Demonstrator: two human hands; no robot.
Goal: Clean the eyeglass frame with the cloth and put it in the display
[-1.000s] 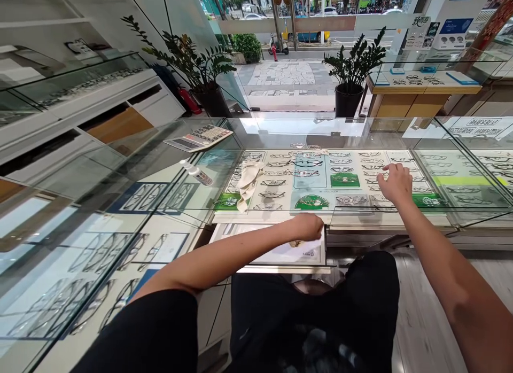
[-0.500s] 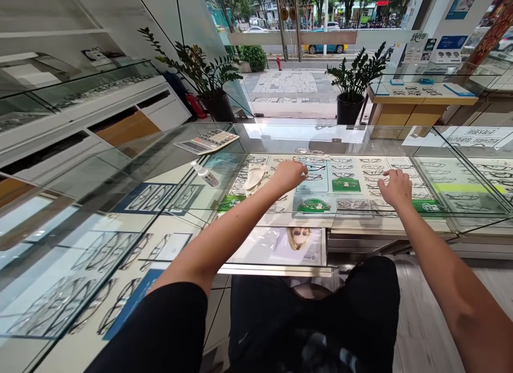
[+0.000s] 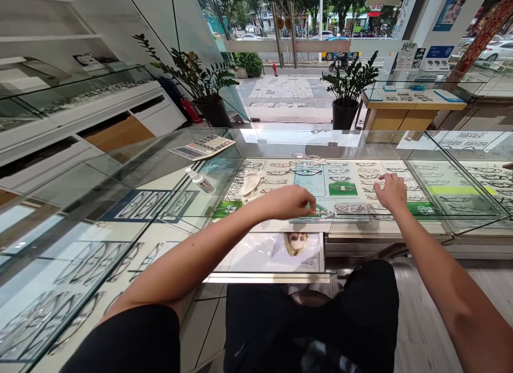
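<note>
The left hand (image 3: 289, 202) is extended over the front edge of the eyeglass display tray (image 3: 360, 172), fingers curled at a pair of clear-framed eyeglasses (image 3: 320, 214) lying there; whether the frame is actually gripped cannot be determined. The right hand (image 3: 390, 192) rests palm down, fingers spread and holding nothing, on the tray's right section. A folded cloth (image 3: 250, 181) lies on the tray's left side.

Bright daylight from the street-side windows (image 3: 288, 47), glare across the glass counter (image 3: 280, 140), wide-angle bending at the edges.
</note>
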